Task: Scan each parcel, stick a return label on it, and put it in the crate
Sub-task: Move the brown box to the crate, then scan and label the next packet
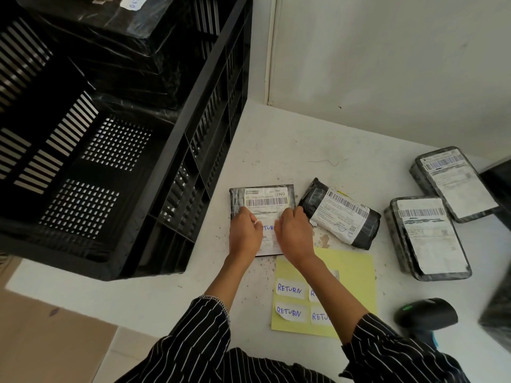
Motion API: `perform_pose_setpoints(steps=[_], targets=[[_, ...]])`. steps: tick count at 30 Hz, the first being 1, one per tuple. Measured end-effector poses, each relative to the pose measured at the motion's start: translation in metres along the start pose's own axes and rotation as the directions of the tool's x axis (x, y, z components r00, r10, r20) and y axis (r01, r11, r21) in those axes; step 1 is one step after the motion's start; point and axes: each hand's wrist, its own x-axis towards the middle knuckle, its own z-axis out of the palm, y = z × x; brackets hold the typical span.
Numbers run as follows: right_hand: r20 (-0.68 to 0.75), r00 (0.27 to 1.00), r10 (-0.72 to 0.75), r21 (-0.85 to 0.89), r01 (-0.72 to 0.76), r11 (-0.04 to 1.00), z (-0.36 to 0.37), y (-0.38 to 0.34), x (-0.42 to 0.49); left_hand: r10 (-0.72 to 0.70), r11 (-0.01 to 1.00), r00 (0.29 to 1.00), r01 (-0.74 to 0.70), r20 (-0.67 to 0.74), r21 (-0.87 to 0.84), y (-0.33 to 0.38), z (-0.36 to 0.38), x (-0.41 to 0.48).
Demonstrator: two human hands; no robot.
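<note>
White speckled bench [304, 150] in a wall corner, big black slatted plastic crate [171, 167] on its left. Flat black-wrapped parcel [265, 199] lies just beside the crate, and both the left hand [244, 230] and right hand [293, 233] have their grip pinched on the ends of a white handwritten return label [267, 228] lying on it. Nearer the person sit a yellow sheet of more labels [354, 272] and a black handheld scanner [425, 313].

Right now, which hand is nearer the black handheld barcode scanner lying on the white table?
Right. The right hand rests on the flat black parcel up-left of the scanner; the left hand sits farther left on it.
</note>
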Motion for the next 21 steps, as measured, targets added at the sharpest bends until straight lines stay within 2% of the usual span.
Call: perform_pose_setpoints(steps=[3, 6, 8, 13, 17, 21], targets=[[0.043, 0.999, 0.006, 0.030, -0.007, 1.000, -0.002, 0.002, 0.001, -0.021, 0.990, 0.999, 0.014, 0.048, 0.138, 0.005, -0.005, 0.005], [0.093, 0.995, 0.047, 0.103, -0.056, 0.993, -0.005, 0.003, 0.004, 0.017, 0.923, 0.996, -0.051, 0.091, 0.381, 0.009, -0.011, 0.008], [0.110, 0.991, 0.073, 0.146, -0.089, 0.985, -0.006, 0.002, 0.008, 0.048, 0.894, 0.992, -0.096, 0.118, 0.438, 0.008, -0.015, 0.010], [0.172, 0.976, 0.131, 0.365, -0.187, 0.912, -0.013, 0.010, 0.015, 0.113, 0.890, 0.969, -0.197, 0.218, 0.412, 0.003, -0.030, 0.015], [0.224, 0.974, 0.029, 0.406, -0.120, 0.906, -0.017, 0.021, 0.012, 0.134, 0.927, 0.944, -0.227, 0.301, 0.299, -0.006, -0.037, 0.024], [0.286, 0.957, -0.058, 0.436, -0.076, 0.897, -0.022, 0.029, 0.010, 0.157, 0.933, 0.926, -0.253, 0.343, 0.257, -0.012, -0.038, 0.028]])
